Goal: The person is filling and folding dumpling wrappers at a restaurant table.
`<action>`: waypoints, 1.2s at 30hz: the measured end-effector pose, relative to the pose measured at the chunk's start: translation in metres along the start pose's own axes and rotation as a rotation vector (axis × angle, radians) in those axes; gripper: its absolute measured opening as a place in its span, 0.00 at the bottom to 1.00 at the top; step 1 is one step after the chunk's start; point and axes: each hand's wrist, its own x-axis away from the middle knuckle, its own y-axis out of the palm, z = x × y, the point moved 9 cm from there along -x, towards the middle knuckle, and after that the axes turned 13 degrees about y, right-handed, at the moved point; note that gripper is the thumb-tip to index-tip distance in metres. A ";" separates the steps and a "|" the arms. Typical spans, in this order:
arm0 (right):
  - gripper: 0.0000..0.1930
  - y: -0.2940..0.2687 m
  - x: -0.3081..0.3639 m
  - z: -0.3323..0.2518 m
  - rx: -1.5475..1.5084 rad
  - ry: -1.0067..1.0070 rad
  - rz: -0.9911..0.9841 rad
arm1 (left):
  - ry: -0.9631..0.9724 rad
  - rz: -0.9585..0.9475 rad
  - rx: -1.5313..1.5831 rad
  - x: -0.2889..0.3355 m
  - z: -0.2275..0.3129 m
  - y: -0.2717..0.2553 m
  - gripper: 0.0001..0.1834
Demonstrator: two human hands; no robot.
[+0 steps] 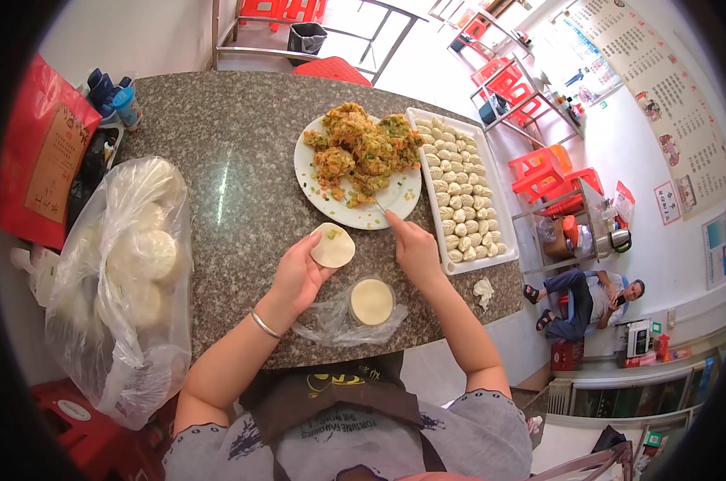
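Note:
My left hand point(297, 276) holds a round dumpling wrapper point(339, 252) by its left side, with a few green bits of filling on it. My right hand point(417, 250) is closed around a thin utensil point(380, 207) whose exact kind is hard to see. Its tip points at the near rim of a white plate point(315, 191), heaped with chopped orange and green filling point(355, 148). Between my forearms, a stack of round wrappers point(372, 302) sits in a clear plastic bag point(327, 322). Right of the plate, a white tray point(505, 258) holds rows of pleated dumplings point(461, 188).
A large clear bag of pale round wrappers point(142, 256) lies at the left table edge, beside a red paper bag point(46, 152). A crumpled tissue point(483, 293) is near the tray. Beyond the speckled table point(234, 112), a person point(585, 298) sits by the right wall.

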 end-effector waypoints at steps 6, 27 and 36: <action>0.14 0.003 -0.001 -0.002 -0.261 -0.021 -0.030 | 0.006 0.003 0.063 -0.002 0.003 0.000 0.21; 0.16 0.008 0.015 -0.015 -0.460 0.163 -0.195 | 0.112 -0.115 0.155 -0.012 0.023 0.013 0.25; 0.17 0.003 0.044 -0.043 -0.333 0.050 -0.243 | 0.153 -0.038 0.099 -0.011 0.030 0.007 0.22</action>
